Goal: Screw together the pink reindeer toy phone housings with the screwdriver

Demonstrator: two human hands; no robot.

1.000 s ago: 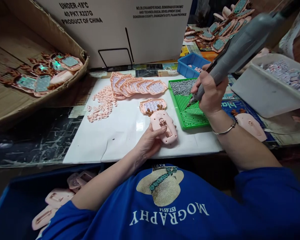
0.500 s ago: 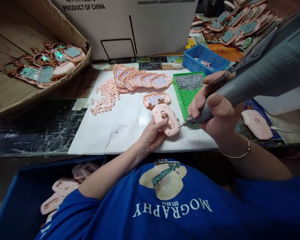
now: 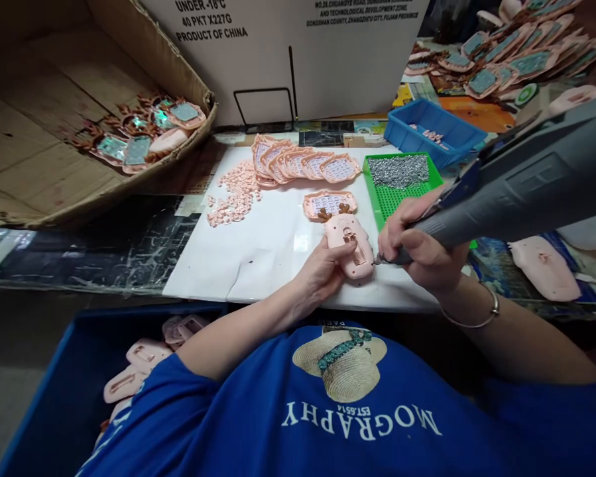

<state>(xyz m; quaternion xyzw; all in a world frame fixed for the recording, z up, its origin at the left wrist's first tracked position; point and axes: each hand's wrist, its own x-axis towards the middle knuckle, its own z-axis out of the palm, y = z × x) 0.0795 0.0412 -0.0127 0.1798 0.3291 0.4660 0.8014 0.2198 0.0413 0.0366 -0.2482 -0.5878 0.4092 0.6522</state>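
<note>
A pink plastic toy phone (image 3: pixel 338 233) with brown antlers lies back side up in my left hand (image 3: pixel 322 271), its battery compartment uncovered. My left thumb presses on its back near that compartment, and the other fingers go underneath. My right hand (image 3: pixel 421 248) is wrapped round a grey electric screwdriver (image 3: pixel 516 179). The bit meets the toy's lower right corner; whether a screw sits there is too small to tell. Just beyond the toy's antlers rests a pink front shell (image 3: pixel 317 204) with a keypad.
A green tray (image 3: pixel 383 207) of screws and a blue bin (image 3: pixel 437 149) stand behind my right hand. Stacked pink shells (image 3: pixel 298 164) and small pink parts (image 3: pixel 235 195) lie left. A cardboard box (image 3: pixel 178 59) holds toy halves; a blue crate (image 3: pixel 54 391) holds pink toys.
The view has shifted, so everything sits further right and the boxes show more. My left hand keeps its hold on the toy phone. The screwdriver remains at the same corner, tilted slightly flatter.
</note>
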